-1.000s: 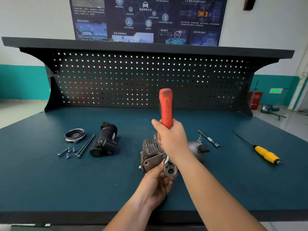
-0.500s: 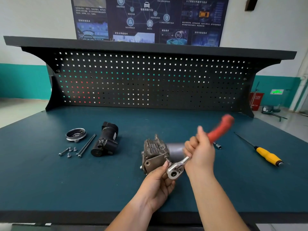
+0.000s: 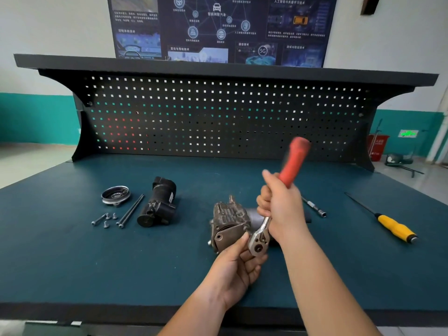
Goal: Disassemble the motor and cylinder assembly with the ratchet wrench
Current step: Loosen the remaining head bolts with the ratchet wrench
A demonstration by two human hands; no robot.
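The grey metal motor and cylinder assembly (image 3: 229,220) lies on the dark teal bench (image 3: 60,258) near its middle. My right hand (image 3: 282,206) grips the red handle of the ratchet wrench (image 3: 294,158), which tilts up and to the right and is blurred. The wrench's steel head (image 3: 259,241) sits at the assembly's near right corner. My left hand (image 3: 238,265) holds the assembly's near end from below, its fingers curled by the wrench head. The motor's right part is hidden behind my right hand.
To the left lie a black motor housing (image 3: 158,202), a round metal cover (image 3: 116,195), two long bolts (image 3: 131,210) and several small screws (image 3: 105,218). An extension bar (image 3: 314,206) and a yellow-handled screwdriver (image 3: 395,227) lie right. A pegboard (image 3: 218,117) backs the bench.
The wrench handle swung from upright down to the right, then back up part of the way. My left hand kept its hold on the assembly.
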